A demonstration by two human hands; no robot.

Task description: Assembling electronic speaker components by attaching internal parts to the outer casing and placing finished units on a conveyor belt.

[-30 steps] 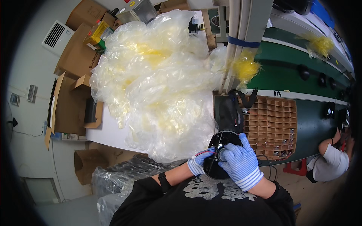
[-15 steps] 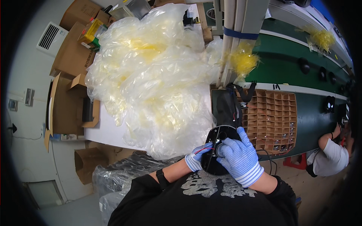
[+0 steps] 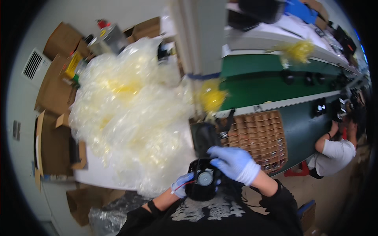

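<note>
My left hand [image 3: 182, 185], in a blue-and-white glove, is closed on the left edge of a round black housing [image 3: 196, 193] close to my chest. A silver round part [image 3: 205, 178], like a small speaker or motor, sits inside it. A thin red wire [image 3: 185, 185] runs from the housing across my left fingers. Above the housing's right edge, my gloved right hand [image 3: 235, 163] is raised with its fingers stretched to the left; some blur covers it, and I see nothing held in it. Just beyond those fingertips lies a black bag-like item [image 3: 206, 138] on the bench.
A large heap of clear plastic bags [image 3: 130, 118] covers the white table at left. Right of my hand stands a cardboard divider box [image 3: 258, 135] with small parts. A post [image 3: 201, 43] rises behind. A co-worker [image 3: 334, 157] sits at right by the green conveyor [image 3: 252, 78].
My right hand has come off the silver part and moved up and right of it. The view has turned right, so the scene has shifted left. My left hand still holds the housing.
</note>
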